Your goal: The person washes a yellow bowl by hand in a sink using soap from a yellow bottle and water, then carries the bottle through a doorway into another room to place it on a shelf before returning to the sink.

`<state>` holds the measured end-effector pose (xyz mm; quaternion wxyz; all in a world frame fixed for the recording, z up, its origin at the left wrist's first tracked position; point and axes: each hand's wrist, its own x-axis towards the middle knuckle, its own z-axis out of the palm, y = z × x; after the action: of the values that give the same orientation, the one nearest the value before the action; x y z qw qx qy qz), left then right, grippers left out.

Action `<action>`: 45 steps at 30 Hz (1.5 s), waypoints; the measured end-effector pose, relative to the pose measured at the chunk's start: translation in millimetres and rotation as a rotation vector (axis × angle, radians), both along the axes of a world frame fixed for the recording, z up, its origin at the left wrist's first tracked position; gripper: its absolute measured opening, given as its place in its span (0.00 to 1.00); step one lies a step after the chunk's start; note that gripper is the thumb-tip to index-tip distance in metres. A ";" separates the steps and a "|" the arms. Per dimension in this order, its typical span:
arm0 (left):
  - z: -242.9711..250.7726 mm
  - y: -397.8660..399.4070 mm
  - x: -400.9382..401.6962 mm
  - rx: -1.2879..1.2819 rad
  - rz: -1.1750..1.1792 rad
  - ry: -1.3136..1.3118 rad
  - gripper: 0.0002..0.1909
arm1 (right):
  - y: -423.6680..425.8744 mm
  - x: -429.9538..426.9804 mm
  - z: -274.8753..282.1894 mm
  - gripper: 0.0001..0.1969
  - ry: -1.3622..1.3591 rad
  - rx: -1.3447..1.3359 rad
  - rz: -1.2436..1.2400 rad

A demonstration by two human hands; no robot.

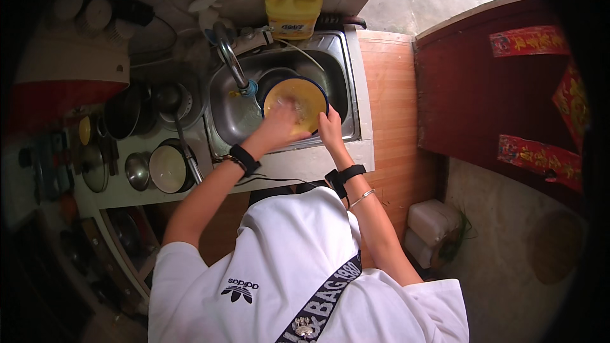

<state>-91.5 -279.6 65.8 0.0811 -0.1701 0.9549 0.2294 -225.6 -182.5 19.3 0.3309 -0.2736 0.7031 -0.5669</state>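
Observation:
A yellow bowl with a dark blue rim (310, 89) is over the right part of the stainless steel sink (228, 121). My right hand (330, 126) grips its right edge. My left hand (281, 121) reaches inside the bowl, its fingers blurred over what looks like water; whether they hold anything is hidden. Beneath the bowl a dark round vessel (272, 75) partly shows in the basin. The chrome faucet (231, 59) arches in from behind, its blue-wrapped outlet left of the bowl.
A yellow pump jug (293, 12) and a spray bottle (207, 12) stand behind the sink. Along the left counter are a pale-lined pot (167, 169), a metal bowl (138, 171), a ladle (178, 126) and a dark pan (125, 112). A dark red door (462, 85) is at right.

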 end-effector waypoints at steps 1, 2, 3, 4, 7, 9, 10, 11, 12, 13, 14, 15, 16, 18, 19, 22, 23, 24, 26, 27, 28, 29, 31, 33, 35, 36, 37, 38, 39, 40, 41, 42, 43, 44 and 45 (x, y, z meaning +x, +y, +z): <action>-0.3 4.9 -3.1 -0.002 0.004 -0.001 0.32 | -3.0 2.1 4.1 0.15 -0.001 -0.002 0.004; -2.7 8.8 -4.8 0.277 0.015 0.163 0.34 | -5.3 3.1 8.9 0.15 -0.052 0.042 -0.015; -5.9 10.5 -4.9 0.555 0.025 0.328 0.36 | -7.0 4.0 12.8 0.14 -0.104 0.087 -0.034; -7.7 -0.7 -0.8 0.401 -0.090 0.189 0.36 | -5.7 2.7 12.6 0.14 -0.102 0.088 -0.033; -8.5 -8.0 2.8 -0.435 0.073 0.047 0.33 | -2.8 2.0 7.4 0.13 -0.067 0.124 -0.004; -0.4 9.2 -17.6 -0.366 0.144 -0.111 0.32 | -7.9 4.9 1.3 0.14 0.009 0.075 -0.042; -16.0 8.7 -13.4 0.150 0.158 0.098 0.31 | -15.0 11.1 14.6 0.14 -0.107 0.190 -0.044; -20.3 10.1 -13.5 0.678 0.149 0.315 0.31 | -14.2 9.7 11.6 0.14 -0.106 0.189 -0.041; -24.7 8.2 -11.5 0.676 0.153 0.317 0.31 | -12.1 6.2 6.9 0.14 -0.026 0.165 -0.036; -25.2 5.0 -7.3 0.371 0.146 0.241 0.29 | -9.8 4.5 3.3 0.14 0.051 0.142 -0.032; -25.8 1.7 -2.5 0.068 0.139 0.162 0.27 | -7.4 3.7 -0.2 0.14 0.034 0.171 -0.009; -26.5 -0.5 1.8 -0.234 0.132 0.078 0.26 | -5.9 3.3 -3.9 0.13 0.089 0.159 -0.016; -37.1 5.0 -4.0 -0.088 0.155 0.145 0.22 | -7.4 9.2 -6.7 0.13 0.114 0.204 0.000; -56.5 17.5 -19.4 0.210 0.186 0.275 0.15 | -17.5 12.0 -12.1 0.12 0.137 0.264 0.015; -66.3 22.2 -17.7 0.395 0.179 0.236 0.14 | -15.2 7.0 -15.8 0.12 0.137 0.304 0.008; -35.1 12.8 -2.0 0.076 0.011 0.161 0.21 | 4.2 -17.2 -34.5 0.12 -0.054 0.083 0.034; -17.4 15.0 6.2 -0.077 0.101 0.035 0.22 | 5.8 -15.0 -31.8 0.12 0.065 0.069 0.069; -22.8 19.3 7.0 -0.079 0.118 0.029 0.22 | 4.1 -12.2 -30.3 0.12 0.032 0.129 0.103; -38.6 25.7 0.2 -0.152 0.335 -0.022 0.21 | -10.5 5.0 -14.8 0.12 0.072 0.189 0.131; -45.2 23.3 1.1 -0.156 0.351 -0.020 0.21 | -17.0 9.2 -10.2 0.12 0.115 0.250 0.129; -46.7 20.7 -0.2 0.305 0.343 0.109 0.21 | -18.1 3.1 -25.4 0.12 0.178 0.271 0.049; -36.8 17.4 -1.6 0.775 0.319 0.238 0.20 | -16.4 -5.9 -20.9 0.12 0.107 0.325 0.071; -31.7 3.0 6.5 0.697 0.335 0.074 0.18 | -11.9 -16.4 -9.5 0.12 -0.180 0.451 0.120; -45.9 -3.1 11.1 -0.294 0.258 0.230 0.16 | -11.4 -13.8 -13.9 0.11 -0.164 0.399 0.153; -18.8 9.9 -0.7 -0.348 0.253 0.270 0.14 | -14.6 -10.2 -11.8 0.11 0.172 0.301 0.127; -8.3 12.9 -2.8 0.150 0.283 0.243 0.14 | -16.9 -10.8 -4.8 0.10 0.117 0.364 0.111; -2.0 13.7 -1.9 0.645 0.305 0.205 0.14 | -19.5 -11.2 -3.0 0.10 0.119 0.356 0.117; -11.9 9.3 7.0 0.558 0.191 0.214 0.17 | -18.7 -13.0 -3.2 0.10 -0.069 0.312 0.102; -21.7 4.2 19.1 0.558 0.190 0.216 0.17 | -17.7 -16.1 -2.8 0.10 -0.257 0.265 0.087; -25.9 -1.4 27.3 0.270 0.216 0.324 0.20 | -9.7 -32.1 -36.9 0.10 -0.110 0.289 0.196; -24.1 -6.4 33.3 -0.022 0.256 0.428 0.24 | -14.2 -20.2 -14.6 0.10 -0.235 0.296 0.184; -21.2 1.3 35.4 -0.209 0.284 0.450 0.25 | -15.4 -12.3 -25.3 0.10 -0.119 0.308 0.205; -14.3 14.1 32.2 -0.215 0.292 0.456 0.25 | -16.9 -4.1 -33.2 0.10 -0.004 0.319 0.232; -10.3 27.5 28.9 0.027 0.307 0.434 0.26 | -22.3 13.2 -24.6 0.09 -0.002 0.271 0.209; -6.8 37.9 29.4 0.268 0.319 0.410 0.26 | -22.7 25.4 -12.9 0.09 -0.145 0.300 0.215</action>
<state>-62.2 -241.6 59.1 -0.1289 -0.2557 0.8738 0.3931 -200.2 -205.3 6.4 0.4761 -0.2532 0.7208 -0.4354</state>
